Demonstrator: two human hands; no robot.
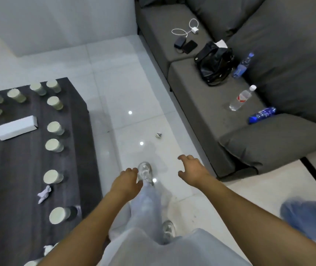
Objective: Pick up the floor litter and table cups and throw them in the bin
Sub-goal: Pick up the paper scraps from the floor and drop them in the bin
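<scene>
The crumpled litter lies on the floor ahead of my fingers, both hands loosely spread, holding nothing

Glossy tile floor throwing back light spots; dark matt woodgrain table; pale paper cups; crumpled paper scrap; grey woven-cloth sofa; shiny black bag.

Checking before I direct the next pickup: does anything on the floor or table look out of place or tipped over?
Yes. A small crumpled scrap lies alone on the floor between table and sofa. A crumpled tissue lies on the table among the paper cups, which appear upright. Both hands hold nothing.
</scene>
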